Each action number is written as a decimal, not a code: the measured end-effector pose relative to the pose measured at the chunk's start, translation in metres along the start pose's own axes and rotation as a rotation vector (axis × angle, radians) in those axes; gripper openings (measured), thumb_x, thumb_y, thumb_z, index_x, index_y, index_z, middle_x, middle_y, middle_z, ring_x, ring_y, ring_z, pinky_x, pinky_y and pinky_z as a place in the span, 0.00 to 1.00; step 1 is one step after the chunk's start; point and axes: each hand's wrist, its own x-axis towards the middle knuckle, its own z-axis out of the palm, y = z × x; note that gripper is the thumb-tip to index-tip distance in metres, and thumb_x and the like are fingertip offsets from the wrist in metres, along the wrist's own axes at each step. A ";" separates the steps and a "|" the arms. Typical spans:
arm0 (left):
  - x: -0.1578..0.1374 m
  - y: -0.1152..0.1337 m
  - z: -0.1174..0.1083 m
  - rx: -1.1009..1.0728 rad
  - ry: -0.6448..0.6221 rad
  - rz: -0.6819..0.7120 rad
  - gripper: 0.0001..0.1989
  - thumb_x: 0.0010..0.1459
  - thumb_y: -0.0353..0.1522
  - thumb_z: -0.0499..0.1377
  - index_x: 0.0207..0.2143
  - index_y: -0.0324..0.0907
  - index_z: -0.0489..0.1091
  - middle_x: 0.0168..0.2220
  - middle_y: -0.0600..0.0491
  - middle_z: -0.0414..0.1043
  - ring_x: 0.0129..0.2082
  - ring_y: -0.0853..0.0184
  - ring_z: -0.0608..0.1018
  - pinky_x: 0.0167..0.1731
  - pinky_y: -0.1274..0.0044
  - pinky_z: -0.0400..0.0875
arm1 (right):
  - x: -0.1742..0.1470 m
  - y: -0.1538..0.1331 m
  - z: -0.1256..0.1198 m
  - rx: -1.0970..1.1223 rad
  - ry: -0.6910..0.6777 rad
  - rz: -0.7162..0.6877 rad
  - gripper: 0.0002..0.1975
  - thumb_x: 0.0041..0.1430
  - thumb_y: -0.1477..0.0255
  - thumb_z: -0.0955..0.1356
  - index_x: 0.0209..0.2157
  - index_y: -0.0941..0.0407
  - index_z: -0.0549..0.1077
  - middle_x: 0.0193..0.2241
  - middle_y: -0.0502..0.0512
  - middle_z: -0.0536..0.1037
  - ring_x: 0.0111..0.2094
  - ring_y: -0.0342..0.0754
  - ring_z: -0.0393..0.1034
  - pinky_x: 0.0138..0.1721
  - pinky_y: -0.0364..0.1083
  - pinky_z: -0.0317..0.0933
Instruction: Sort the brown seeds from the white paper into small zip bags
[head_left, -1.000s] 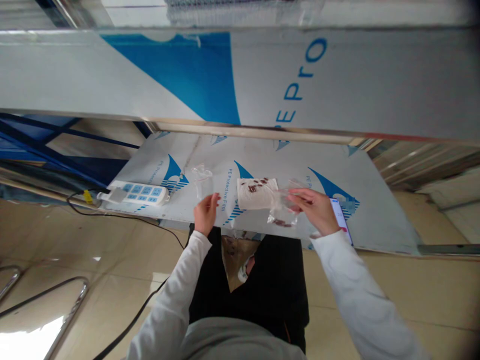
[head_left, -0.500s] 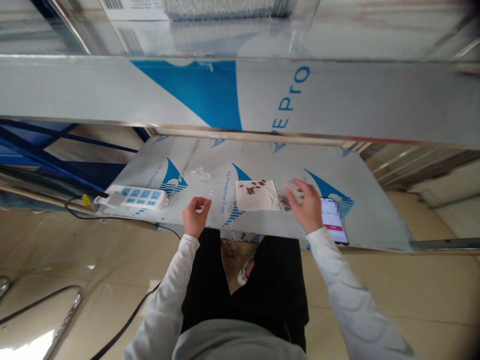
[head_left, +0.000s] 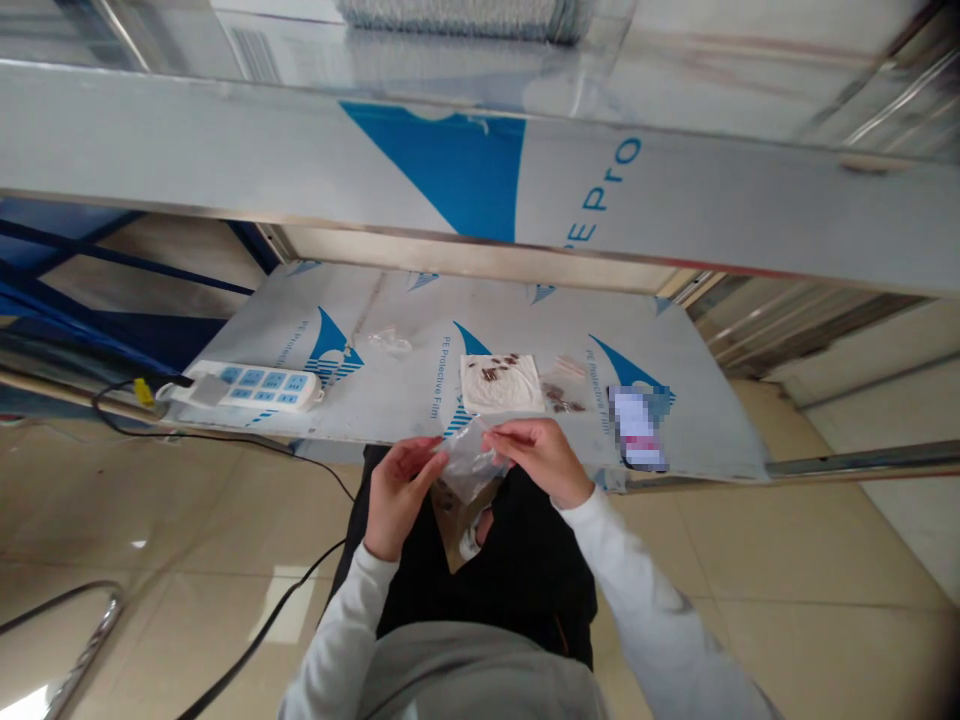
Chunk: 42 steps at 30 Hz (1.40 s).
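Observation:
A clear plastic bag (head_left: pixel 468 462) is stretched between my two hands, just in front of the shelf's front edge. My left hand (head_left: pixel 401 485) pinches its left side between thumb and fingers. At the opposite side, my right hand (head_left: pixel 541 455) grips it with the fingertips. Just beyond the bag lies a white cloth-like square (head_left: pixel 502 392) with several small dark brown pieces (head_left: pixel 491 374) on its far part. A second clear bag (head_left: pixel 566 398), holding brown pieces, lies flat to the right of the square.
A white power strip (head_left: pixel 247 388) with a plugged-in cable lies at the shelf's left. A phone (head_left: pixel 637 428), partly blurred, is on the right. Crumpled clear plastic (head_left: pixel 390 341) lies farther back. An upper shelf (head_left: pixel 300 160) crosses above the film-covered lower shelf (head_left: pixel 405 400).
Both hands have come together in front of the shelf, now with a clear bag between them. My right hand has left the bag of brown pieces, which lies on the shelf.

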 end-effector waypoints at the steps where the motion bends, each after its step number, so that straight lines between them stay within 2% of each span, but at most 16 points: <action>1: -0.005 0.002 0.003 0.053 0.086 0.063 0.15 0.46 0.38 0.67 0.32 0.38 0.71 0.29 0.52 0.76 0.29 0.69 0.77 0.30 0.79 0.71 | -0.008 0.001 0.007 -0.067 0.097 -0.037 0.12 0.54 0.63 0.70 0.33 0.57 0.80 0.28 0.55 0.82 0.25 0.46 0.74 0.26 0.42 0.66; 3: -0.017 0.010 0.012 0.149 0.154 0.144 0.13 0.49 0.38 0.65 0.33 0.39 0.71 0.29 0.53 0.75 0.29 0.70 0.76 0.30 0.80 0.71 | -0.025 -0.001 0.023 -0.252 0.268 -0.150 0.08 0.56 0.67 0.69 0.33 0.56 0.80 0.30 0.55 0.82 0.28 0.47 0.75 0.32 0.44 0.68; 5: -0.027 0.018 0.021 0.168 0.033 0.117 0.11 0.51 0.38 0.63 0.32 0.39 0.72 0.29 0.52 0.76 0.29 0.69 0.77 0.32 0.80 0.71 | -0.039 -0.004 0.038 -0.443 0.323 -0.258 0.08 0.58 0.72 0.67 0.35 0.54 0.80 0.32 0.56 0.82 0.32 0.48 0.75 0.37 0.46 0.68; 7: -0.032 0.022 0.026 0.100 -0.072 0.042 0.11 0.52 0.38 0.63 0.34 0.39 0.74 0.31 0.51 0.78 0.32 0.67 0.79 0.34 0.79 0.72 | -0.050 -0.006 0.048 -0.546 0.284 -0.314 0.11 0.60 0.75 0.65 0.39 0.54 0.79 0.36 0.56 0.81 0.36 0.49 0.75 0.41 0.46 0.68; 11: -0.031 0.018 0.026 -0.097 -0.103 -0.100 0.11 0.49 0.38 0.65 0.32 0.39 0.77 0.31 0.51 0.80 0.31 0.66 0.79 0.33 0.79 0.73 | -0.058 -0.002 0.052 -0.466 0.180 -0.298 0.14 0.59 0.72 0.67 0.47 0.56 0.75 0.41 0.57 0.80 0.40 0.49 0.75 0.44 0.45 0.69; 14: -0.030 0.014 0.022 -0.178 -0.136 -0.219 0.12 0.45 0.38 0.67 0.29 0.38 0.78 0.29 0.51 0.80 0.28 0.68 0.79 0.31 0.80 0.73 | -0.058 0.007 0.049 -0.393 0.202 -0.254 0.12 0.57 0.70 0.69 0.43 0.56 0.77 0.37 0.56 0.81 0.37 0.48 0.76 0.42 0.44 0.70; 18: -0.031 0.013 0.019 -0.224 -0.176 -0.392 0.17 0.43 0.41 0.68 0.30 0.36 0.79 0.28 0.49 0.79 0.27 0.68 0.78 0.31 0.79 0.73 | -0.059 0.016 0.049 -0.405 0.248 -0.249 0.09 0.58 0.75 0.67 0.39 0.56 0.79 0.35 0.55 0.81 0.37 0.47 0.76 0.42 0.44 0.70; 21: -0.031 0.014 0.019 -0.261 -0.175 -0.442 0.19 0.40 0.41 0.69 0.31 0.35 0.79 0.29 0.48 0.80 0.28 0.68 0.79 0.33 0.78 0.74 | -0.059 0.018 0.050 -0.419 0.237 -0.244 0.09 0.58 0.74 0.67 0.39 0.55 0.79 0.36 0.55 0.81 0.37 0.47 0.76 0.43 0.44 0.69; 25: -0.031 0.013 0.017 -0.306 -0.106 -0.516 0.18 0.34 0.40 0.72 0.26 0.35 0.78 0.26 0.49 0.79 0.25 0.68 0.78 0.29 0.79 0.74 | -0.061 0.017 0.053 -0.429 0.225 -0.270 0.09 0.58 0.72 0.68 0.40 0.55 0.78 0.37 0.55 0.81 0.39 0.47 0.76 0.44 0.44 0.69; 28: -0.031 0.010 0.015 -0.293 -0.106 -0.555 0.18 0.34 0.39 0.72 0.25 0.36 0.78 0.24 0.50 0.78 0.24 0.70 0.78 0.28 0.81 0.74 | -0.062 0.018 0.055 -0.452 0.191 -0.301 0.09 0.60 0.74 0.66 0.40 0.55 0.78 0.38 0.55 0.80 0.40 0.47 0.75 0.45 0.43 0.67; 31: -0.032 0.004 0.012 -0.164 -0.170 -0.481 0.18 0.39 0.42 0.69 0.29 0.37 0.79 0.27 0.48 0.80 0.27 0.66 0.80 0.30 0.78 0.75 | -0.062 0.025 0.053 -0.535 0.210 -0.266 0.10 0.60 0.76 0.65 0.40 0.56 0.77 0.36 0.55 0.81 0.37 0.47 0.76 0.41 0.42 0.68; 34: -0.035 0.002 0.010 0.115 -0.203 -0.339 0.18 0.45 0.43 0.66 0.32 0.39 0.79 0.30 0.48 0.80 0.31 0.62 0.81 0.31 0.76 0.75 | -0.063 0.035 0.050 -0.657 0.317 -0.205 0.10 0.60 0.77 0.64 0.39 0.56 0.77 0.33 0.56 0.81 0.31 0.47 0.76 0.34 0.42 0.67; 36: -0.038 0.005 0.011 0.294 -0.199 -0.289 0.15 0.47 0.42 0.64 0.33 0.40 0.79 0.30 0.49 0.81 0.31 0.61 0.81 0.31 0.76 0.74 | -0.063 0.039 0.049 -0.730 0.348 -0.193 0.09 0.60 0.76 0.65 0.39 0.57 0.76 0.33 0.56 0.81 0.31 0.47 0.76 0.34 0.43 0.67; 39: -0.043 0.013 0.017 0.473 -0.212 -0.221 0.12 0.51 0.39 0.60 0.33 0.43 0.79 0.30 0.52 0.81 0.31 0.62 0.81 0.31 0.78 0.73 | -0.064 0.041 0.051 -0.807 0.269 -0.201 0.09 0.57 0.76 0.68 0.41 0.56 0.76 0.33 0.55 0.81 0.31 0.48 0.76 0.34 0.43 0.66; 42: -0.047 0.018 0.023 0.685 -0.197 -0.096 0.11 0.54 0.38 0.57 0.31 0.45 0.78 0.29 0.54 0.80 0.30 0.65 0.81 0.29 0.79 0.70 | -0.064 0.037 0.053 -0.875 0.201 -0.187 0.09 0.56 0.78 0.68 0.39 0.55 0.76 0.32 0.53 0.81 0.32 0.48 0.76 0.34 0.42 0.65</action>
